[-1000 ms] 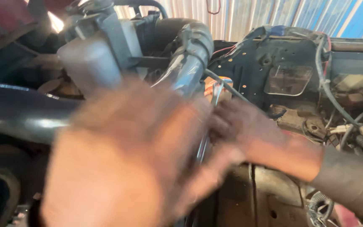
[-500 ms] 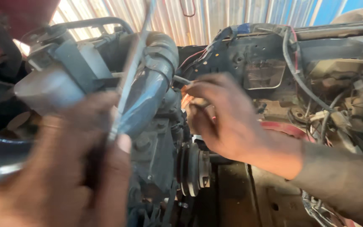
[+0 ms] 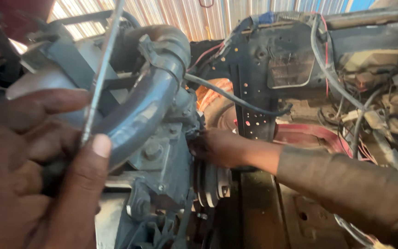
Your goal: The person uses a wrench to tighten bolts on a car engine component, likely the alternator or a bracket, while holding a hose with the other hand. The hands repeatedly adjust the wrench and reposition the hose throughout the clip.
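My left hand (image 3: 33,170) fills the lower left of the view, close to the camera, and pinches a thin grey metal rod (image 3: 101,69) that rises toward the top edge. My right hand (image 3: 217,147) reaches in from the right and rests against the side of the grey engine block (image 3: 166,157), just above a grooved pulley (image 3: 210,184). Its fingertips are hidden behind the engine, so I cannot see whether it holds anything. A thick blue-grey hose (image 3: 148,101) curves over the engine top between the two hands.
A black perforated panel (image 3: 259,87) with a black cable (image 3: 236,99) looping across it stands behind the engine. Loose wires and grimy parts (image 3: 369,110) crowd the right side. A corrugated metal wall (image 3: 185,14) closes the back. A red fender edge (image 3: 309,133) curves under my forearm.
My right hand has dropped from the upper hose area down to the engine's side by the pulley. My left hand keeps the rod and has shifted left and lower.
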A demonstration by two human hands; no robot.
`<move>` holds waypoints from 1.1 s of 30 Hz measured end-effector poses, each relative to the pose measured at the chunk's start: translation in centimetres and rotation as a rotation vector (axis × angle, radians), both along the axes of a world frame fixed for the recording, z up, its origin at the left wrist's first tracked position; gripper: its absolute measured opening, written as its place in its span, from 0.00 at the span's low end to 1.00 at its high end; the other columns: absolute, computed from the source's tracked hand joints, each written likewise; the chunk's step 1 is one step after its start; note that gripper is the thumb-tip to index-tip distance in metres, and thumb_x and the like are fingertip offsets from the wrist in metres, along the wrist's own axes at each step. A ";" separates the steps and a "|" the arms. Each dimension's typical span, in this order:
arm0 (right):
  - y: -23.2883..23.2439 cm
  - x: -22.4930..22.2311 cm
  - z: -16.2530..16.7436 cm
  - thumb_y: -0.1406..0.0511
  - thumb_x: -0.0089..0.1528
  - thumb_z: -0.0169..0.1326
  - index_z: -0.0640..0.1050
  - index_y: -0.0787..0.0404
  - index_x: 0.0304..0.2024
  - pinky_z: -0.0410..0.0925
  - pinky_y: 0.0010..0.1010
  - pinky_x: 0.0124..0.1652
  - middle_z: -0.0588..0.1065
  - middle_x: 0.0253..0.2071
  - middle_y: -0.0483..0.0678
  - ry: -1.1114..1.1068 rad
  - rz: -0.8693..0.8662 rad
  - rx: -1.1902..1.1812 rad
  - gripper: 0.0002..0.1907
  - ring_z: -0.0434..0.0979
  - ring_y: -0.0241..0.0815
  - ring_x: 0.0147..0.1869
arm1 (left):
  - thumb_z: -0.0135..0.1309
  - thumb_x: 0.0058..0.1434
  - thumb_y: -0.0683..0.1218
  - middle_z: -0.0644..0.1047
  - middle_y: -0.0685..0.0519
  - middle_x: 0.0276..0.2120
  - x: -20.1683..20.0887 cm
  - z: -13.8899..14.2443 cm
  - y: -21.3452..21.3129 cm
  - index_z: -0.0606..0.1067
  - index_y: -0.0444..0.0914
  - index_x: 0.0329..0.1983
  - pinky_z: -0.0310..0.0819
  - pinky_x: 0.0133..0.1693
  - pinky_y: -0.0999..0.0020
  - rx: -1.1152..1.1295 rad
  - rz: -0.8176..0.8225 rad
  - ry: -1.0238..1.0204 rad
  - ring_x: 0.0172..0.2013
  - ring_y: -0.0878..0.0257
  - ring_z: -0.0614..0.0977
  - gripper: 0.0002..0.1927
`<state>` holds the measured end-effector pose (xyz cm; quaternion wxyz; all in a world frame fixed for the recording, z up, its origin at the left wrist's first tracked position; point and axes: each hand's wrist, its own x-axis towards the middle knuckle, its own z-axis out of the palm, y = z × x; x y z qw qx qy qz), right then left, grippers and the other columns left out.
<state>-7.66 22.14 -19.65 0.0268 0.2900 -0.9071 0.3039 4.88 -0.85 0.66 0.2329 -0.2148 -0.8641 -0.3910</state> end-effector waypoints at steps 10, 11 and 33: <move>-1.1 1.1 -0.3 0.65 0.57 0.58 0.76 0.61 0.45 0.69 0.50 0.44 0.77 0.43 0.56 0.139 -0.102 -0.048 0.15 0.77 0.61 0.49 | 0.50 0.65 0.35 0.77 0.36 0.51 0.0 -1.2 -0.6 0.59 0.26 0.55 0.85 0.39 0.67 0.052 -0.080 0.126 0.43 0.56 0.88 0.19; -1.3 1.4 -0.3 0.66 0.54 0.60 0.75 0.61 0.46 0.69 0.51 0.43 0.77 0.44 0.57 0.186 -0.136 -0.051 0.18 0.77 0.61 0.49 | 0.50 0.65 0.35 0.76 0.35 0.54 -0.1 -1.4 -0.8 0.58 0.26 0.54 0.86 0.39 0.66 0.040 -0.079 0.141 0.44 0.55 0.88 0.18; 10.6 8.3 -12.3 0.55 0.55 0.62 0.85 0.57 0.33 0.73 0.45 0.40 0.82 0.33 0.52 -0.755 0.227 0.874 0.13 0.83 0.52 0.40 | 0.53 0.62 0.42 0.78 0.47 0.44 0.3 -10.2 2.4 0.64 0.40 0.59 0.81 0.34 0.67 -0.663 -0.332 0.227 0.37 0.62 0.86 0.22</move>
